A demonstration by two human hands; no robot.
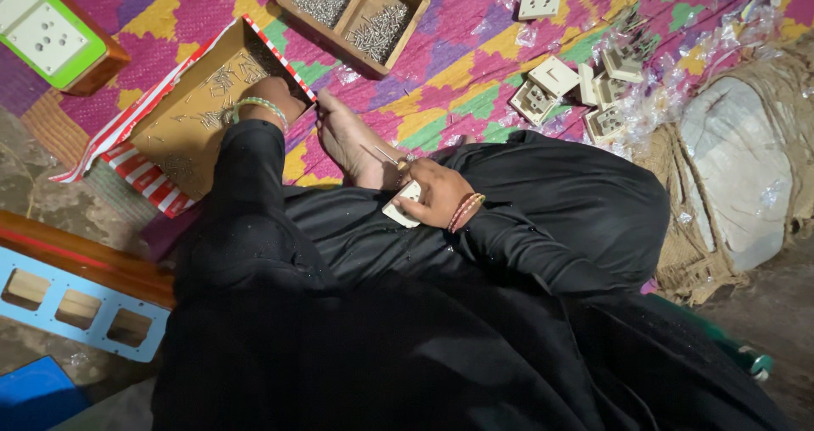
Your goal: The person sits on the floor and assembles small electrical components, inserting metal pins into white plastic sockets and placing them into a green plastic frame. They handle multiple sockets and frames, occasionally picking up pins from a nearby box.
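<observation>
At centre frame the right hand (437, 195) grips a small cream socket part (404, 207) and a thin screwdriver (383, 154). Toward the upper left, the left hand (270, 94) reaches into a red-striped cardboard box (161, 139) of screws; its fingers are hidden, so I cannot tell their state.

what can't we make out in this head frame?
- Left hand: fingers reach into the cardboard box; the wrist and sleeve hide any grip on the small metal parts.
- Right hand: holds a white switch piece, mostly covered by the fingers; its face is hidden.
- Thin tool by that hand: too small to identify.
- Green-framed plate: cut off by the left and top edges.
- Wooden tray: top cut off; contents too small.
</observation>
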